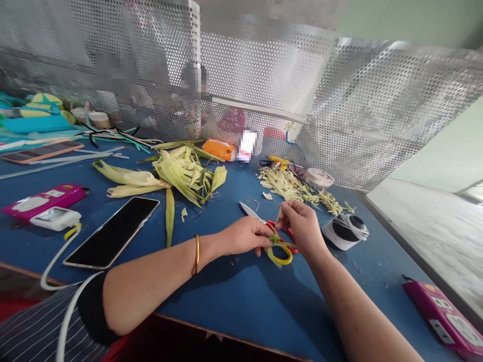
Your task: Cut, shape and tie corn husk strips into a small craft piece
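My left hand [247, 236], with a gold bangle at its wrist, pinches a small green piece of corn husk [277, 240]. Just to its right, the closed fingertips of my right hand [300, 221] grip a thin pale husk strip that rises from that piece. Under both hands lie scissors [251, 211] with red and yellow handles, their blades pointing away to the left. A heap of corn husks [181, 173] spreads beyond my left hand. Past my right hand is a pile of husk trimmings [287, 183], and near its wrist stands a spool of white thread [345, 232].
A black-screened phone [113, 234] and a magenta power strip [49, 198] with a white charger lie at left; another magenta strip [445, 317] is at right. An orange packet [219, 150] and a tape roll [319, 177] sit before the perforated metal screen [260, 65].
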Tool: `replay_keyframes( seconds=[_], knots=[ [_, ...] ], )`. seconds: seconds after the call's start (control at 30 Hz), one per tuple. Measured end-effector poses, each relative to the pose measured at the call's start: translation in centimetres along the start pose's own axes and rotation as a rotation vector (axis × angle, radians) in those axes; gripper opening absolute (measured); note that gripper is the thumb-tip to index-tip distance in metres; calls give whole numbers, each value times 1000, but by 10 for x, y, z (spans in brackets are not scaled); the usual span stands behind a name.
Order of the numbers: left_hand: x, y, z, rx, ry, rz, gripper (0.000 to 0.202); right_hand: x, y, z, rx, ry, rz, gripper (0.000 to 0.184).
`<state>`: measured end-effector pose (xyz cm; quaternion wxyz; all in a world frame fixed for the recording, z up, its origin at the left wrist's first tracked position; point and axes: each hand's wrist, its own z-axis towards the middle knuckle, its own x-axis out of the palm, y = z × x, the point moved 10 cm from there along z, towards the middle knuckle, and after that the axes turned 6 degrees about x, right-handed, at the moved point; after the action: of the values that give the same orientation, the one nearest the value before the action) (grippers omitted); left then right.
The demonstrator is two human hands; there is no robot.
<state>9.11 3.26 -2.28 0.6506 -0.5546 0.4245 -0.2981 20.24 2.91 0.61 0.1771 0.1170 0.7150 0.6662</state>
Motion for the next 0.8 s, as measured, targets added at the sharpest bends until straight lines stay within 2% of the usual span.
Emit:
replay_keyframes(
  seconds=[0.13,0.23,0.33,0.47,0.57,0.63,0.7,0.77,0.8],
  knots=[
    [-3,-1,-1,-31,-25,-142,8,-1,-4,0,46,-12,68,24],
    [-5,2,-3,-83,-38,-212,16,2,-5,0,52,-9,91,25],
    [-10,8,-5,-130,-116,-225,25,7,-3,-2,23,15,93,28],
    [-9,16,-7,-212,-185,-253,25,21,12,-11,-130,112,55,28],
    [-10,15,-7,-220,-213,-294,21,24,26,-17,-277,142,-15,24],
    [-18,13,-7,-204,-284,-343,22,13,32,-16,-366,58,-73,20],
    [-30,13,-9,-191,-383,-399,23,-7,34,-13,-412,-112,-109,22],
    [-41,16,-11,-190,-474,-438,24,-26,29,-7,-361,-264,-97,31],
    [-46,17,-12,-189,-507,-449,25,-31,23,-2,-290,-285,-74,36]
  ],
)
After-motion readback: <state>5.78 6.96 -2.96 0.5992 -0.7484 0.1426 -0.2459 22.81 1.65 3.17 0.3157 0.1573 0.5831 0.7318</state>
